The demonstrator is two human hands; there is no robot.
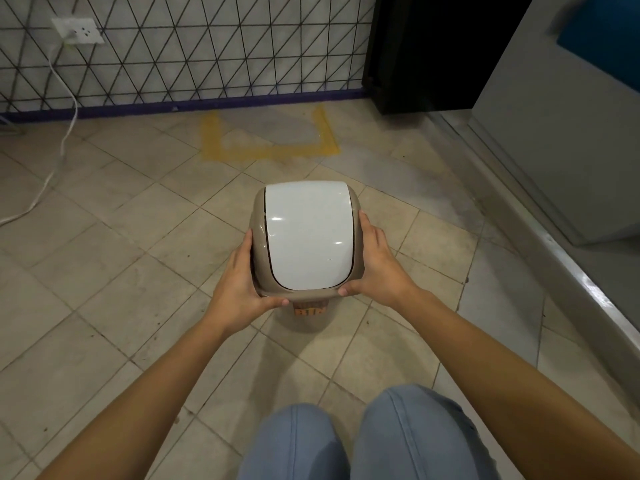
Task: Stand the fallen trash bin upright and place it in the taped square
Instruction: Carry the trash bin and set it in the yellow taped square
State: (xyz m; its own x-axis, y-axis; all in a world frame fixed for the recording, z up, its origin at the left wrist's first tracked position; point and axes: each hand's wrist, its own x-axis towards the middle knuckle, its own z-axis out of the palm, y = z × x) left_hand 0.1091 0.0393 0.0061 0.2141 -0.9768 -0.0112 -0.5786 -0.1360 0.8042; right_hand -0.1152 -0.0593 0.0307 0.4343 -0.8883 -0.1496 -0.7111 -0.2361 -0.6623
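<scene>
The trash bin [308, 237] is beige with a glossy white swing lid, seen from above and upright over the tiled floor. My left hand [239, 285] grips its left side, thumb on the near rim. My right hand [375, 268] grips its right side the same way. Whether the bin's base touches the floor is hidden by its top. The taped square [270, 150] is marked in yellow on the floor against the wall, a short way beyond the bin, and nothing stands in it.
A wall with a black triangle pattern [180, 53] runs along the back, with a socket [78, 29] and a white cable [62, 140] trailing over the floor at left. A black cabinet [422, 53] and a grey door [554, 126] with a raised sill stand at right. My knees [346, 441] are below.
</scene>
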